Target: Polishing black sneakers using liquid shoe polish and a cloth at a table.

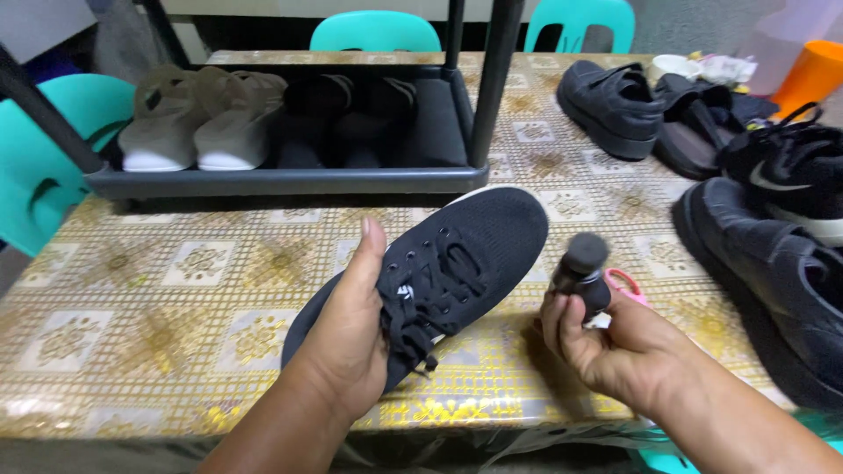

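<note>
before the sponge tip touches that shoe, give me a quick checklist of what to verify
1. Left hand grips the black knit lace-up sneaker: ok, fingers wrap its side.
2. Right hand holds the small dark bottle with round sponge applicator: ok.
3. Applicator cap off: ok, the sponge shows bare.
4. Sponge apart from the sneaker: ok, a gap shows.
5. Sponge wet with polish: cannot tell.
6. Patterned gold plastic-covered table protected under the sneaker: not ok, no sheet laid there.
</note>
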